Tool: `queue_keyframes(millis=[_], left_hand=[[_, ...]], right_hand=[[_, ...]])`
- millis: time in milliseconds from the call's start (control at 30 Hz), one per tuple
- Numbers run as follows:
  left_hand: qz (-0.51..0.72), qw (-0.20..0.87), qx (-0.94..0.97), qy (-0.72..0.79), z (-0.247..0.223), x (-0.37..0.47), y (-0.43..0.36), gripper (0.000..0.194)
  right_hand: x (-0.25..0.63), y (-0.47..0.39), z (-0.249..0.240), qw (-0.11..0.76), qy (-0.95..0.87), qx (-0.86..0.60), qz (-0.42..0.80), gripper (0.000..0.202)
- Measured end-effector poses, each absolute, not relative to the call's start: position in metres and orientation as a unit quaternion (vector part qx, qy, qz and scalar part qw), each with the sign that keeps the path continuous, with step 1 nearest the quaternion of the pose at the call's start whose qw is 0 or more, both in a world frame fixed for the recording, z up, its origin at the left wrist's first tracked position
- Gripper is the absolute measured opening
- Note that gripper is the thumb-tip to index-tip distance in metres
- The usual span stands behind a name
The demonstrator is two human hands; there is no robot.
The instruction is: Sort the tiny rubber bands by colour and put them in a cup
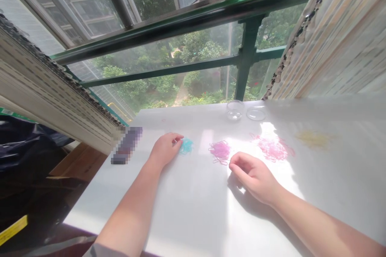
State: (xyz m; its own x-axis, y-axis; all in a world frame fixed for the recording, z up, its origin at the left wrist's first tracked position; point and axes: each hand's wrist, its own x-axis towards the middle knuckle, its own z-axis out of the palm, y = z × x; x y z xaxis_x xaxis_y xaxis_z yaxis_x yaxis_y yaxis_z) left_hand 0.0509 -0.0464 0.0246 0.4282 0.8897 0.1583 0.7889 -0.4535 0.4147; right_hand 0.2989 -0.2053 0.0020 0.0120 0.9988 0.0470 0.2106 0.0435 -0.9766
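Observation:
My left hand (165,148) rests on the white table with its fingers curled, thumb and forefinger close together at the edge of a small pile of blue rubber bands (187,145). Whatever lies between those fingertips is too small to make out. Just below a pile of purple rubber bands (220,150), my right hand (253,176) is held above the surface, its thumb and forefinger pinched. I cannot tell what is in that pinch. Pink rubber bands (273,147) are spread beyond the right hand, in bright sunlight. Farther right is a pile of yellow rubber bands (314,138).
A clear round dish (235,111) and a clear lid (255,114) sit at the table's (187,209) back edge. One loose band (163,120) lies at the back left. A dark, blurred-out object (126,145) is on the left edge. Curtains and a green-railed window surround the table.

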Motion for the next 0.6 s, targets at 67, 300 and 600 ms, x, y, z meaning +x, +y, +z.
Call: queue_keyframes(millis=[67, 300, 600], left_hand=[[0.193, 0.153, 0.824, 0.510, 0.0259, 0.0521, -0.0482, 0.026], [0.221, 0.191, 0.806, 0.515, 0.0277, 0.0552, -0.0518, 0.025], [0.264, 0.281, 0.773, 0.504, 0.0223, 0.0527, -0.0495, 0.028]], right_hand=[[0.2988, -0.2052, 0.0015, 0.460, -0.557, -0.543, 0.429, 0.017], [0.2991, -0.2052, 0.0009, 0.461, -0.553, -0.545, 0.430, 0.017], [0.2984, -0.2049, 0.0014, 0.454, -0.552, -0.543, 0.442, 0.017]])
